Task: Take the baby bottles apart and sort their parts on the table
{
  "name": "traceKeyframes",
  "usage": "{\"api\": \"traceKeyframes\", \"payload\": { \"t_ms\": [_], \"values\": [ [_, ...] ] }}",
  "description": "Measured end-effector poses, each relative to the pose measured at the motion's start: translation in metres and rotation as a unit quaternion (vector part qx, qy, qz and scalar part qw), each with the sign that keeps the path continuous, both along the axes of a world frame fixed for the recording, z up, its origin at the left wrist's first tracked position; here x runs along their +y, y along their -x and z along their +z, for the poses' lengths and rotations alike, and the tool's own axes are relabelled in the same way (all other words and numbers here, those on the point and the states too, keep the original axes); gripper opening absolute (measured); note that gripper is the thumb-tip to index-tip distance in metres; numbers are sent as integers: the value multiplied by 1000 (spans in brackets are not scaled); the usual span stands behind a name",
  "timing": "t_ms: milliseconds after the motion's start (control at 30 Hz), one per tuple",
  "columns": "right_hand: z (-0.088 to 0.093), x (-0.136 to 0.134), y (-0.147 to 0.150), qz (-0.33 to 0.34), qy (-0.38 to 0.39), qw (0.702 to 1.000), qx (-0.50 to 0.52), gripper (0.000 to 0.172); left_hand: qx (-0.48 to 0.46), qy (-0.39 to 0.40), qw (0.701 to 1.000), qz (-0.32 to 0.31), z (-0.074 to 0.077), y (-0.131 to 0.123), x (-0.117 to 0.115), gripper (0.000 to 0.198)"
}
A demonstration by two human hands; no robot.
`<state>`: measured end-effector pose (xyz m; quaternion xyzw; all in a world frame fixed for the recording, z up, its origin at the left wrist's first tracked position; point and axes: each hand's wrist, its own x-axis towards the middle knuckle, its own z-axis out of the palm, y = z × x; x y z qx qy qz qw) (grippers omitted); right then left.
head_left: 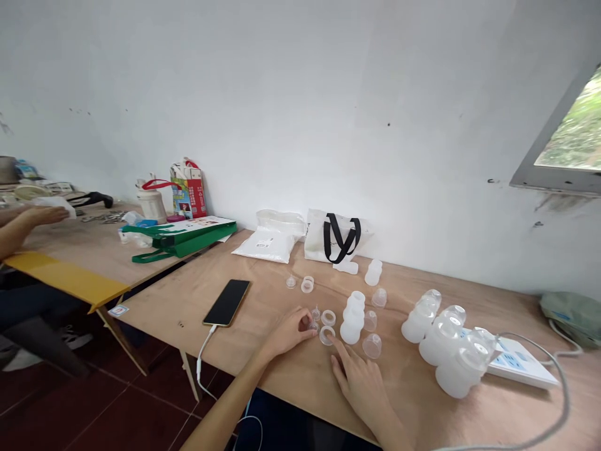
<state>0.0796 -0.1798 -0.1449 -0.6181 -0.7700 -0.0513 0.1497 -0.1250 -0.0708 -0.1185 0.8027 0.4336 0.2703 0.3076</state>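
Observation:
My left hand (290, 331) rests on the wooden table (263, 369), its fingers pinched on a small clear nipple-shaped piece (313, 325). My right hand (359, 378) lies beside it with the index finger stretched out, its tip touching a white plastic ring (327, 335). Another white ring (328, 317) and a white bottle (353, 317) stand just beyond the fingers. Clear plastic caps (372, 345) sit to the right of the bottle.
Three capped white bottles (441, 341) lie at right by a white board (521, 366) and a grey cable (561, 401). A black phone (227, 302) charges at left. White bags (335, 241) lean at the wall. Another person's hand (40, 216) reaches over the neighbouring table.

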Motion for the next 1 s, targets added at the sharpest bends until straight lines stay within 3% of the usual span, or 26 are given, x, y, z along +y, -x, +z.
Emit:
{"api": "traceKeyframes", "payload": {
  "t_ms": [200,400,567,800,900,1000],
  "values": [
    [-2,-4,-1,-18,-39,999,8,25,-138,100,985,-25,-5,-1,5,31],
    [3,-2,-1,24,-53,996,65,15,-155,137,977,-56,-1,-2,3,33],
    [4,-2,-1,25,-53,992,112,24,-131,172,969,-120,3,-1,-1,24],
    [26,-10,-2,-44,-56,979,189,44,-104,188,961,-176,5,-8,-8,10],
    [33,-13,1,-25,-77,979,186,47,-92,186,959,-193,5,-12,-11,9],
    [38,-15,4,17,-56,982,180,38,-83,174,960,-205,6,-14,-13,11]
  ]
}}
